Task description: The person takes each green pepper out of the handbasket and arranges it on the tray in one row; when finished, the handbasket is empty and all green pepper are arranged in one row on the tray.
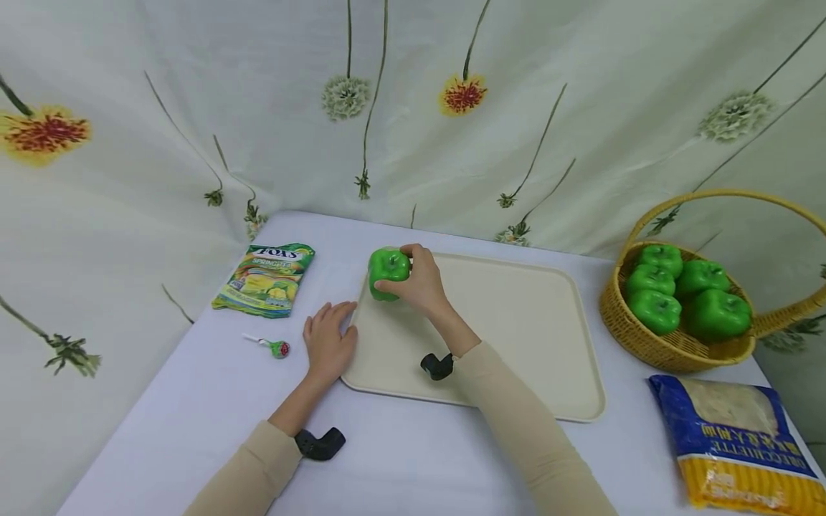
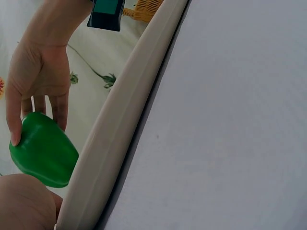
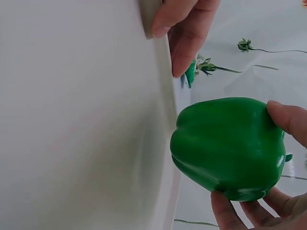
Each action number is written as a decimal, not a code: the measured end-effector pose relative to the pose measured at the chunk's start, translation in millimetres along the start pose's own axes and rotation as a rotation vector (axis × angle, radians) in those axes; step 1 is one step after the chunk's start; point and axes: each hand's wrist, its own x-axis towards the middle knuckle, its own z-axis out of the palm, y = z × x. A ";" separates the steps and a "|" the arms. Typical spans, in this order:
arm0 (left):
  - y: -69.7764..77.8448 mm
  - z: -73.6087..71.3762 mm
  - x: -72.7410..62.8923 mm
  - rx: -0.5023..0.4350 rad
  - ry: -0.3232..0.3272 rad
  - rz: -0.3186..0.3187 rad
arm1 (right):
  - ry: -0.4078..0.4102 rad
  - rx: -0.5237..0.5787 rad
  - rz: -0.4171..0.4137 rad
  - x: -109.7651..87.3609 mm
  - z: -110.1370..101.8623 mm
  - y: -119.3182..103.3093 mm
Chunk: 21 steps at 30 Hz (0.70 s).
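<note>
In the head view my right hand holds a shiny green bell pepper over the far left corner of a cream tray. Thumb and fingers grip the pepper around its stem end in the right wrist view, with its blunt bottom towards the tray and a shadow on the tray floor. My left hand holds the tray's left rim, one digit over the rim and another against its outside. A lollipop and a Fox's candy bag lie to the left of that hand.
A wicker basket with a tall handle stands at the right, with several green bell peppers inside. In front of it lies a blue and yellow orecchiette pasta bag. A flower-printed cloth hangs behind the white table.
</note>
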 end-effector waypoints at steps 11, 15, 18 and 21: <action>0.1 3.0 -1.8 -0.058 0.065 0.001 | -0.027 -0.107 0.009 0.0 14.5 5.8; -0.3 2.5 -1.5 -0.058 0.068 0.003 | -0.045 -0.120 0.014 -0.3 16.5 6.5; -0.9 2.2 -1.2 -0.055 0.065 0.003 | -0.057 -0.118 0.017 -0.8 17.1 5.6; -1.9 1.4 -0.8 -0.050 0.066 0.003 | -0.069 -0.129 0.012 -1.4 18.1 4.1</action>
